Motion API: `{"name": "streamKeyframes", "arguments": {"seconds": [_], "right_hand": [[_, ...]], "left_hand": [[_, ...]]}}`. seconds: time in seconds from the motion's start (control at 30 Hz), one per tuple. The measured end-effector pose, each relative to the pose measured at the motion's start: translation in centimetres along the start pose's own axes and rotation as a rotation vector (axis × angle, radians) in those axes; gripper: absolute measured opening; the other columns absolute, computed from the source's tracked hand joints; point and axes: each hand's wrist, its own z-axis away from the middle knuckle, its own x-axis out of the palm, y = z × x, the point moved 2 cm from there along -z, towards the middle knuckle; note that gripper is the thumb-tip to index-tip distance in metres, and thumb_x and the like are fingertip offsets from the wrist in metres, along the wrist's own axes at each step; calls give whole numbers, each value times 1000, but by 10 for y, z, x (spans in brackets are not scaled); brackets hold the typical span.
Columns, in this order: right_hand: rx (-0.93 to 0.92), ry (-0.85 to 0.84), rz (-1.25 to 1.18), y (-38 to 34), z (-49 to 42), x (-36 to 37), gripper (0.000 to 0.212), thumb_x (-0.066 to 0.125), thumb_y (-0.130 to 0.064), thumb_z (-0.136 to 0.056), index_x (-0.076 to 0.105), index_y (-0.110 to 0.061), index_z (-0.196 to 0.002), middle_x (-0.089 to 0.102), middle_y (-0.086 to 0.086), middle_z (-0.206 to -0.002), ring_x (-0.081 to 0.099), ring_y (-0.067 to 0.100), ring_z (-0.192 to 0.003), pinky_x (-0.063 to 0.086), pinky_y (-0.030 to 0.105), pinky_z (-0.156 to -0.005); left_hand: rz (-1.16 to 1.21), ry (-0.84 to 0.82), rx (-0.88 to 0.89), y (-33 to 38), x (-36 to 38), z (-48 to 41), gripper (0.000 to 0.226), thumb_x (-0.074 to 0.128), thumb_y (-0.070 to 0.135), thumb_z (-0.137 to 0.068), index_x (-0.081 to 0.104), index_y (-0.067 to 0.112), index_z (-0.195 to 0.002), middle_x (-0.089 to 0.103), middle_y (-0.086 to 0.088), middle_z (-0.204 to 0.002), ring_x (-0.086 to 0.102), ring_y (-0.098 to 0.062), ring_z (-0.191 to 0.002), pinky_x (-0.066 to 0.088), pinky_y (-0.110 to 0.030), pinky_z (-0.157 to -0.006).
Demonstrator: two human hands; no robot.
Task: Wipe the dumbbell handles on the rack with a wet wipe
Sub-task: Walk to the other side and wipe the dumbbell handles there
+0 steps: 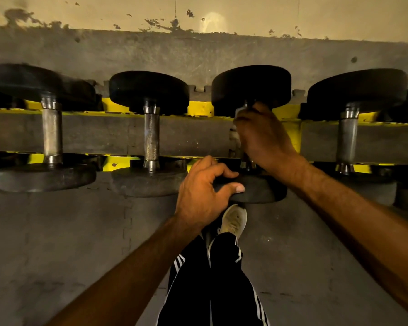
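Note:
Several black dumbbells with steel handles lie across a yellow rack (199, 108). My right hand (264, 137) is wrapped round the handle of the third dumbbell (251, 87), covering most of it; a pale bit of wet wipe (235, 135) shows at the hand's left edge. My left hand (204, 194) grips the near black head (259, 191) of that same dumbbell, thumb on its front rim. The handle of the second dumbbell (151, 137) and of the first dumbbell (52, 135) to the left are bare, as is the fourth dumbbell's handle (348, 140) on the right.
A stained wall (198, 50) rises right behind the rack. Grey rubber floor mats (68, 243) lie below. My legs in black striped trousers and a pale shoe (233, 221) stand under the dumbbell's near head.

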Motion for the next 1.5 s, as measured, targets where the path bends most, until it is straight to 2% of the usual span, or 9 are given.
{"name": "streamKeyframes", "arguments": {"seconds": [0.13,0.33,0.53,0.67,0.8,0.93,1.17,1.43,1.5], "right_hand": [[-55,-150,-108,-3,29,0,5,69,-4,-70,69,-6,-74,66,16,-82,59,37,-88,49,36,-74],[474,358,-584,32,16,-1,9,70,-12,-86,74,-11,-95,71,4,-92,65,13,-84,49,17,-76],[887,-115,-1286,35,53,34,23,62,5,-90,72,-9,-105,72,5,-88,68,2,-62,55,17,-56],[957,-119,-1564,46,20,36,36,44,11,-94,64,-4,-121,68,10,-99,69,16,-76,58,26,-60],[964,-55,-1799,42,13,42,29,44,3,-98,66,-15,-105,75,-1,-84,72,14,-76,57,28,-60],[890,-24,-1471,46,51,39,24,67,5,-86,72,-12,-102,73,-5,-82,71,8,-74,58,25,-67],[183,399,-655,42,27,12,17,71,-8,-84,78,-10,-99,75,4,-100,69,11,-95,52,23,-89],[-299,-224,-144,20,28,4,40,38,-25,-82,73,-9,-94,67,9,-95,50,29,-102,47,40,-81],[-290,-164,96,14,17,0,23,50,-18,-83,71,-13,-90,66,7,-90,51,31,-103,46,39,-80]], "left_hand": [[0,-8,-5,-2,1,-2,31,72,51,-70,75,25,-88,58,8,-88,57,-14,-90,51,-42,-76],[38,-15,-36,-3,-1,-5,29,73,53,-67,74,31,-86,57,11,-87,59,-14,-90,53,-43,-76],[31,-14,-28,-4,-1,-4,28,74,52,-67,73,31,-86,57,10,-87,58,-14,-88,52,-45,-75],[35,-27,-52,-4,-4,-6,29,74,52,-66,73,31,-86,58,9,-89,58,-14,-90,52,-44,-78],[36,-78,-71,-1,-2,-9,21,80,43,-64,68,40,-80,60,6,-90,60,-12,-91,53,-45,-79],[23,-81,-70,-1,-3,-11,22,81,43,-62,62,46,-74,60,8,-88,60,-12,-89,53,-44,-78],[34,-57,-35,0,1,-8,29,77,50,-64,73,31,-84,60,10,-88,59,-14,-91,53,-45,-78],[25,-52,-10,-2,3,-9,34,74,51,-67,75,25,-87,60,7,-89,59,-15,-90,52,-44,-77],[26,-48,-15,-2,3,-7,34,74,51,-67,75,24,-88,60,7,-89,60,-15,-91,52,-45,-77]]}}
